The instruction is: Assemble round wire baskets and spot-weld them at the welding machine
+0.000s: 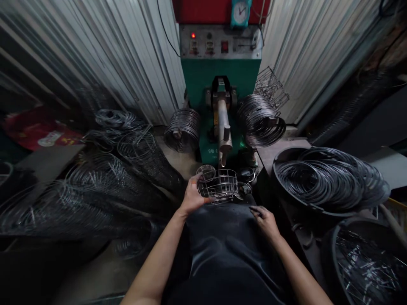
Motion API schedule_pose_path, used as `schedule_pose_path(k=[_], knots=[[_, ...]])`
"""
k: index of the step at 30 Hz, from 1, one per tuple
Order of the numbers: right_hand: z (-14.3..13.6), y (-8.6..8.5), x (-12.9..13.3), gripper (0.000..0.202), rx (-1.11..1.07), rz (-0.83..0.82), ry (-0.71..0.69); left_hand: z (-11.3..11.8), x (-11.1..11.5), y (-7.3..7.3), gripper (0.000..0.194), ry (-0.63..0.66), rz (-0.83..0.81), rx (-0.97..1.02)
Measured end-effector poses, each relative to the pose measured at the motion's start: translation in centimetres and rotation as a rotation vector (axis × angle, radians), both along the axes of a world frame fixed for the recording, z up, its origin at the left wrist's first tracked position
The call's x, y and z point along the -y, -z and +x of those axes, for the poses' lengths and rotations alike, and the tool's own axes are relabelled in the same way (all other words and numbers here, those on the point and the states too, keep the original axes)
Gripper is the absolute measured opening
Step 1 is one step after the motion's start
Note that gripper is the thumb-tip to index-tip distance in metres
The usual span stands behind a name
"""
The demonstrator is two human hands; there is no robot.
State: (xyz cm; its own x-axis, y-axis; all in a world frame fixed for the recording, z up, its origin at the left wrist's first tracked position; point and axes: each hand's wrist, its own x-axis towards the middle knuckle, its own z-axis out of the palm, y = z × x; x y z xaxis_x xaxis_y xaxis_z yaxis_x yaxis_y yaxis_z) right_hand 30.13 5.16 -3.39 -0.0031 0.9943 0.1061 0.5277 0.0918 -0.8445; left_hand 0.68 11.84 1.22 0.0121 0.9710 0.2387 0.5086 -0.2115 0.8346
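My left hand [192, 195] grips the left side of a small round wire basket [227, 186], thumb low at the near side and fingers up by a wire ring [206, 173] on its left. The basket sits right under the tip of the green machine's metal electrode arm [224, 146]. Over the dark apron [222, 224], to the right of the basket and apart from it, is my right hand [266, 221]. Its fingers are curled and pressed together; whatever they pinch, if anything, is too small to make out.
Coiled wire rings hang left [182, 129] and right [260, 120] of the machine. At right stand a tub of wire rings [330, 180] and a bucket of short wire pieces [365, 267]. Wire mesh tubes [95, 190] are piled at left.
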Motion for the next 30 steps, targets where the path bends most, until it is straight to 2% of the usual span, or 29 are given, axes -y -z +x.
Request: schedule_pose_path(k=[3, 5, 7, 8, 10, 12, 15, 19, 21, 26, 30], knots=[[-1.9, -5.9, -1.5, 0.023, 0.192, 0.033, -0.201, 1.5, 0.3, -2.6, 0.096, 0.016, 0.07, -0.28], [-3.6, -9.6, -2.7, 0.023, 0.383, -0.03, -0.239, 2.7, 0.4, -3.8, 0.095, 0.018, 0.091, -0.403], [-5.1, -12.0, -3.9, 0.025, 0.583, -0.118, -0.227, 3.7, 0.6, -4.4, 0.094, 0.011, 0.102, -0.472], [-5.8, -12.6, -4.4, 0.025, 0.655, -0.147, -0.215, 4.1, 0.7, -4.5, 0.093, 0.008, 0.106, -0.495], [-6.8, -12.7, -5.2, 0.024, 0.716, -0.153, -0.184, 4.6, 0.9, -4.4, 0.09, 0.007, 0.105, -0.532], [-7.6, -11.8, -5.4, 0.02, 0.673, -0.115, -0.146, 4.9, 1.1, -4.3, 0.087, 0.022, 0.102, -0.565], [-8.3, -9.6, -5.2, 0.015, 0.48, -0.035, -0.136, 5.0, 1.3, -4.1, 0.084, 0.062, 0.094, -0.572], [-7.9, -7.9, -5.2, 0.019, 0.16, 0.062, -0.283, 4.6, 1.1, -4.1, 0.09, 0.102, 0.036, -0.481], [-7.3, -7.8, -5.4, 0.018, 0.115, 0.085, -0.362, 4.3, 0.8, -4.0, 0.094, 0.123, -0.004, -0.42], [-6.2, -8.8, -6.0, 0.021, 0.17, 0.123, -0.522, 3.7, 0.3, -4.1, 0.098, 0.134, -0.024, -0.321], [-6.3, -9.1, -5.8, 0.025, 0.221, 0.166, -0.497, 3.7, 0.5, -4.2, 0.088, 0.104, 0.032, -0.246]])
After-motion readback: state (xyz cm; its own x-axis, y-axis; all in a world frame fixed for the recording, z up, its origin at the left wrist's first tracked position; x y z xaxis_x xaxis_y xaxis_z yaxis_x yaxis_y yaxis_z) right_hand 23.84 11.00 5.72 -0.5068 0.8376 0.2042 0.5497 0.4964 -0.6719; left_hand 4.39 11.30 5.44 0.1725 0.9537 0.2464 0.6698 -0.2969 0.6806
